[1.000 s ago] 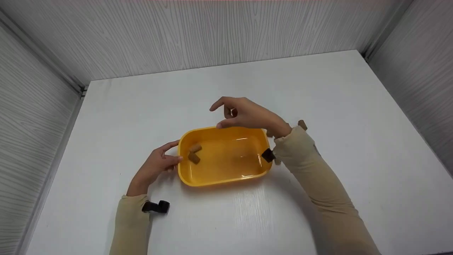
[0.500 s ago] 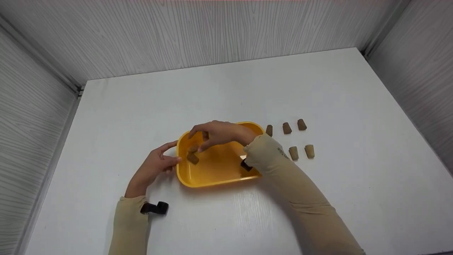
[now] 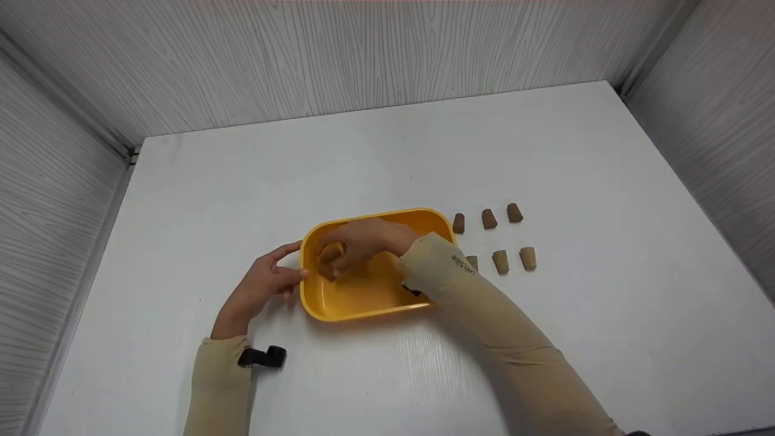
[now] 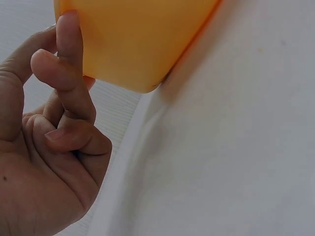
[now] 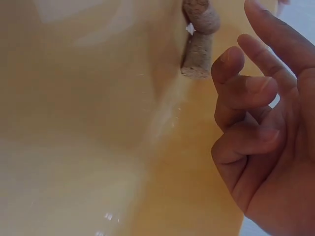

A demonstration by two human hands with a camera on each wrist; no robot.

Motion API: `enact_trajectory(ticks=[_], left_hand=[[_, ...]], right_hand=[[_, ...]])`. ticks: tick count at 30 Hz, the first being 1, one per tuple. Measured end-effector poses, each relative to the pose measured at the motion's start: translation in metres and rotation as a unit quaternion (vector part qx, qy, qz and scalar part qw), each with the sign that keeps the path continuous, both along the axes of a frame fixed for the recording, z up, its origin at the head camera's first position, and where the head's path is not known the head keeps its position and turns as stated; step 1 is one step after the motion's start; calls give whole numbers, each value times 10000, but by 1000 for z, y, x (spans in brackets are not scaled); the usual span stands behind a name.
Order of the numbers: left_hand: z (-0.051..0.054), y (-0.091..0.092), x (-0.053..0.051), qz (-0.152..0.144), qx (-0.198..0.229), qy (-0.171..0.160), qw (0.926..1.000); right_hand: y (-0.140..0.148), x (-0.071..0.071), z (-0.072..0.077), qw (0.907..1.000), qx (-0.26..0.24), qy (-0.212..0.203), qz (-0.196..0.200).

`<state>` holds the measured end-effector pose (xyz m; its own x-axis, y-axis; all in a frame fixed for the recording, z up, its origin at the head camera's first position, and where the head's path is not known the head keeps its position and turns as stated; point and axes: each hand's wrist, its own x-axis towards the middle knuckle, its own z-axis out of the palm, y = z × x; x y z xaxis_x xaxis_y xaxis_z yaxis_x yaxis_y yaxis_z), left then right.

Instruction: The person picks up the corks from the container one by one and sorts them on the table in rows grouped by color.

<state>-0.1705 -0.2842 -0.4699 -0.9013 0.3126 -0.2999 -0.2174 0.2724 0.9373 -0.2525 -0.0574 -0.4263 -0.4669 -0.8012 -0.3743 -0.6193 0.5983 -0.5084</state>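
Note:
A yellow plastic tray sits mid-table. My left hand holds its left end, the thumb at the rim and the index finger reaching along the outer wall. In the left wrist view, fingers meet the tray's outside while others curl toward the palm. Inside the tray, my right hand hovers over two tapered brown corks near the left end, index finger and thumb spread around them. The right wrist view shows one cork touching another cork, with the bent fingers apart from both.
Right of the tray stand several corks in two rows: a darker back row with a brown cork, and a paler front row with a tan cork. My right sleeve partly covers the tray's right end. Grey wood-grain panels border the white table.
My right hand has come from above the tray's back rim down and left into it, to the two corks. The sleeve uncovers the corks at right. My left hand stays on the tray.

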Motion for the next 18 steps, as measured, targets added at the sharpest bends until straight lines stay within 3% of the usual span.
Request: enact_trajectory(ticks=[3,9,18], left_hand=[[0,0,-1,16,15,-7,10000],[2,0,0,23,-123,10,9999],[2,-1,1,28,-255,3,9997]], right_hand=[[-3,2,-2,9993,221,277,104],[-7,3,-7,9990,379,257,7],[-11,4,-12,9998,107,180,-47]])
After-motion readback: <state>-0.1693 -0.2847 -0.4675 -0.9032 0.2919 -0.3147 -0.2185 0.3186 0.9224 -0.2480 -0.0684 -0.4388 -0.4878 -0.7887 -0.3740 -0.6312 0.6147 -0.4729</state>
